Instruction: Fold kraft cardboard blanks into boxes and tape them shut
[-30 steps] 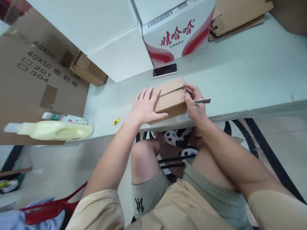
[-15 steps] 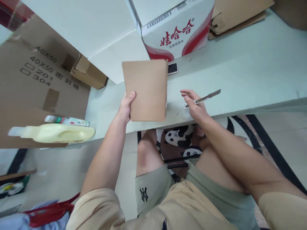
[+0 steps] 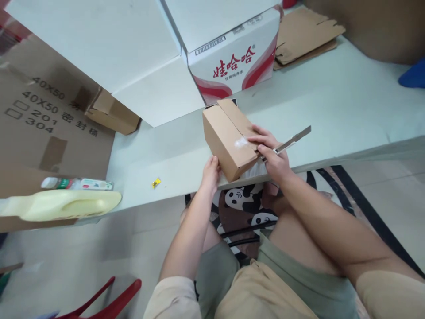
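Note:
A small brown cardboard box (image 3: 221, 139) sits tilted at the front edge of the table, its top seam and a piece of clear tape facing up. My left hand (image 3: 211, 173) grips its lower left side, thumb and fingers against the cardboard. In my right hand (image 3: 275, 157) is a utility knife (image 3: 294, 138), its blade pointing away to the right. The fingers of that hand also rest on the right part of the box top, near the seam. Behind the box a phone (image 3: 235, 101) is mostly covered.
A white carton with red lettering (image 3: 234, 66) stands at the back beside large white boxes (image 3: 142, 97). Flattened cardboard (image 3: 305, 35) lies back right. At the left are a pale yellow bottle (image 3: 69, 204), a small clear bottle (image 3: 59, 182) and a yellow wrapper (image 3: 156, 182).
The box has come down to the table edge and turned, so its taped top shows. My left hand shifted right along with it, and my right hand now touches the box. The yellow wrapper has come into view.

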`<control>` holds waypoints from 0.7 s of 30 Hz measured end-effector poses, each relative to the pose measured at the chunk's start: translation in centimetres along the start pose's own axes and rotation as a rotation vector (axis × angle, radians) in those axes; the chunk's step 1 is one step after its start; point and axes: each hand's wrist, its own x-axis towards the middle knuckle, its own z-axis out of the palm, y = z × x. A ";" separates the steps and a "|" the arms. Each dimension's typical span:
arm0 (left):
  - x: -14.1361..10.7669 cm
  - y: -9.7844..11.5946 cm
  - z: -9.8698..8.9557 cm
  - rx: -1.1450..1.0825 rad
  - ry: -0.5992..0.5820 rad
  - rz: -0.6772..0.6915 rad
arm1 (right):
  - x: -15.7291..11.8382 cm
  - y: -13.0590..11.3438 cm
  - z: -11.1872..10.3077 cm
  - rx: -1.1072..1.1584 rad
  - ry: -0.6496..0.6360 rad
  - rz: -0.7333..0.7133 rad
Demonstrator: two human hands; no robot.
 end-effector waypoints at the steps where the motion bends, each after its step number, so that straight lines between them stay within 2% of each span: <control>1: 0.1 0.3 -0.5 0.089 0.041 0.106 | 0.0 0.1 0.0 -0.010 -0.003 -0.001; 3: 0.0 1.7 -1.7 0.299 0.107 0.350 | 0.1 0.0 0.2 -0.053 -0.046 -0.020; 5: -0.4 4.2 -2.6 0.490 0.125 0.577 | 0.1 -0.2 0.6 -0.103 -0.136 -0.062; 7: -0.7 7.3 -2.5 0.629 0.069 0.803 | 0.1 -0.3 1.0 -0.128 -0.242 -0.116; 9: -0.4 10.2 -1.3 0.734 -0.008 0.954 | 0.2 -0.3 1.5 -0.121 -0.316 -0.156; 12: 1.5 12.6 1.5 0.866 -0.148 0.973 | 0.3 -0.5 1.7 -0.075 -0.338 -0.148; 15: 4.3 12.2 3.4 1.027 -0.256 0.914 | 0.2 -0.8 1.3 -0.003 -0.263 -0.049; 18: 6.4 10.8 3.2 1.171 -0.255 0.857 | 0.0 -0.6 0.5 0.041 -0.049 0.067; 21: 6.5 10.3 2.3 1.231 -0.210 0.839 | 0.2 0.3 -0.4 -0.006 0.157 0.189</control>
